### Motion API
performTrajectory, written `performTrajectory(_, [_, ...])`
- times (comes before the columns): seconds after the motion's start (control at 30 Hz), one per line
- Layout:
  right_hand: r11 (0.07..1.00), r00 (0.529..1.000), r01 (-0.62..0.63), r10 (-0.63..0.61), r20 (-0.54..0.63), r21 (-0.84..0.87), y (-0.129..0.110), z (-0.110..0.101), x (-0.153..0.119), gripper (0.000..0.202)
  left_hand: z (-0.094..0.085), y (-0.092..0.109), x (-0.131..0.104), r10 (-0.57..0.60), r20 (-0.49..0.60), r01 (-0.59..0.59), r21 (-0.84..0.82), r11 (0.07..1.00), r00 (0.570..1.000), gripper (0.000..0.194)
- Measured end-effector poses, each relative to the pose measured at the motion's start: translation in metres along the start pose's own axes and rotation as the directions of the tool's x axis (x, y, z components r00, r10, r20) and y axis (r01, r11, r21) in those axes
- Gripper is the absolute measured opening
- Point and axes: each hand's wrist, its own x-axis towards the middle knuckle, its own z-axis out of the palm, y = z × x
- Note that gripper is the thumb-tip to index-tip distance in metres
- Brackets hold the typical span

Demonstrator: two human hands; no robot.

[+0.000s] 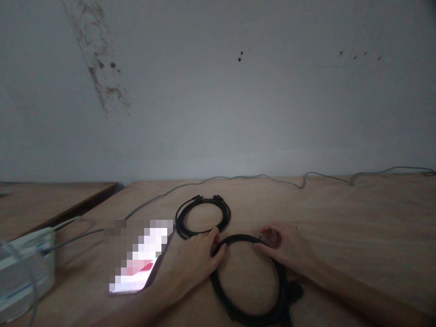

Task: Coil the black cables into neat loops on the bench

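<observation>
Stained and pocked with small holes, the pale wall [190, 104] rises straight from the far edge of a wooden tabletop [368, 236], where a thin grey cord [252, 176] wanders along. Taking the view as a clock face, the near black cable coil [282, 286] lies between five and six o'clock, resting on the wood, which presumably helps its loops keep their round shape. The left hand [202, 252] pinches the bundle between thumb and fingers at the coil's own ten o'clock, likely to stop the strands springing apart; the right hand [293, 250] has its fingers curled and thumb close to them near one o'clock, by what could be a slim tie, though I can't tell whether it's gripped. A second black coil [227, 217] sits just beyond the left hand, towards six o'clock, perhaps set there to leave room for both forearms. At about seven, a phone-like device [138, 272] lies face up, its screen mostly lost in blocky blur. White equipment [44, 268] at eight is cut off by the frame, so I can't say what it is. Dimness swallows the dark lump [294, 291] at the near coil's four o'clock, maybe a plug, and the coil's lower edge nearly leaves the view.
</observation>
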Motion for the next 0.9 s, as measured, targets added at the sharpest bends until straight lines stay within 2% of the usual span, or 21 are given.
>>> performTrajectory(0.17, [0.991, 0.995, -0.049, 0.059, 0.077, -0.124, -0.012, -0.003, 0.005, 0.032, -0.001, 0.0, 0.0, -0.009, 0.021, 0.009, 0.004, 1.0, 1.0, 0.022])
performTrajectory(0.3, [0.95, 0.984, -0.014, 0.067, 0.162, -0.312, -0.03, -0.006, 0.01, 0.024, -0.008, 0.007, 0.0, -0.036, 0.045, 0.035, 0.025, 0.999, 0.998, 0.024])
performTrajectory(0.43, [0.914, 0.984, -0.015, 0.085, 0.154, -0.406, -0.042, -0.005, 0.009, 0.02, -0.01, 0.01, -0.001, -0.043, 0.052, 0.041, 0.035, 0.999, 0.998, 0.024])
performTrajectory(0.53, [0.936, 0.988, -0.014, 0.067, 0.141, -0.353, -0.038, -0.001, 0.006, 0.018, -0.008, 0.008, 0.0, -0.032, 0.046, 0.031, 0.028, 0.999, 0.998, 0.022])
performTrajectory(0.77, [0.993, 0.995, -0.08, 0.085, 0.051, -0.087, -0.008, 0.011, 0.008, 0.016, -0.002, 0.005, -0.002, -0.031, 0.031, 0.03, 0.046, 0.999, 0.999, 0.024])
performTrajectory(0.9, [0.996, 0.997, -0.074, 0.075, 0.018, -0.051, -0.008, 0.011, 0.011, 0.018, 0.006, 0.0, -0.001, -0.011, 0.026, 0.01, 0.043, 0.999, 1.0, 0.027])
